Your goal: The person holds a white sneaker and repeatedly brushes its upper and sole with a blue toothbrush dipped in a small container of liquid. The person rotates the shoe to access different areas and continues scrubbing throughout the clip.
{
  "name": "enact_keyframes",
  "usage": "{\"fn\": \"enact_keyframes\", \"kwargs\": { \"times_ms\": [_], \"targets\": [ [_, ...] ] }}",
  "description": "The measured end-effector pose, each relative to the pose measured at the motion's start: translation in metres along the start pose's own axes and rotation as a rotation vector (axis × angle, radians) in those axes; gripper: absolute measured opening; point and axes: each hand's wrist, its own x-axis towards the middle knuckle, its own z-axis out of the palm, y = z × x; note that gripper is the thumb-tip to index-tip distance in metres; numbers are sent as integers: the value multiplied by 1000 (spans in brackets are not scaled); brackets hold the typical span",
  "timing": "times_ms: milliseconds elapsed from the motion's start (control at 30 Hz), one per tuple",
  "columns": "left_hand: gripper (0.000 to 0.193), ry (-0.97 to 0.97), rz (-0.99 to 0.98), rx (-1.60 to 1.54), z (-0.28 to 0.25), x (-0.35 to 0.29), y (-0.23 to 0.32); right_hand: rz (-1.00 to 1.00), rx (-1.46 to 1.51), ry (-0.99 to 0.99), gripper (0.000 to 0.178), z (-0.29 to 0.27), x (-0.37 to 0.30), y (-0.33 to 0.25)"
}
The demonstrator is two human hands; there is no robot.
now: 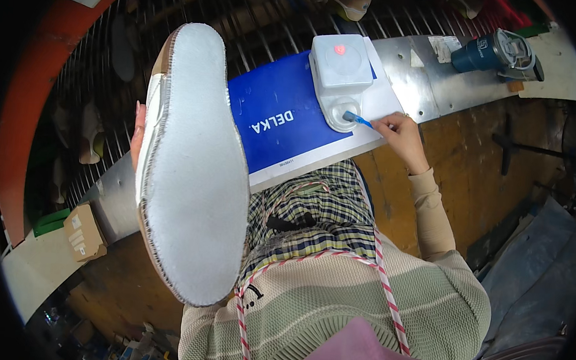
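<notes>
My left hand [138, 134] grips a shoe upper [197, 161] at its left side, holding it up with the pale grey, stitched-edge underside facing me. Only a few fingers show; the rest are behind the shoe. In my right hand [399, 137], a small blue brush [357, 119] is pinched by its handle. Its bristle end is in the round cup of a white plastic dispenser [341, 64], which has a pink heart on its lid. Under the dispenser lies a blue and white printed sheet [272, 123].
A metal-topped ledge [407, 68] runs across in front of me. On its right stands a dark teal tumbler [484, 53]. At the left is a small cardboard box [85, 232]. Behind the ledge, a rack of metal rods [271, 30] holds several shoes. A checked apron covers my lap.
</notes>
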Motion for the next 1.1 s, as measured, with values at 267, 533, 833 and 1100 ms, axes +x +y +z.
{"fn": "enact_keyframes", "kwargs": {
  "times_ms": [267, 533, 833, 1100],
  "targets": [
    [45, -122, 681, 1079, -30, 32, -10, 7, 940, -196, 15, 2, 16, -78],
    [37, -341, 1302, 1478, -23, 29, -13, -683, 1029, 147, 17, 10, 50, -211],
    [37, -319, 1329, 1476, -15, 25, -5, -947, 756, 166, 24, 13, 49, -213],
    [39, -365, 1347, 1467, -10, 24, -4, -628, 954, 165, 19, 22, 41, -210]
  ]
}}
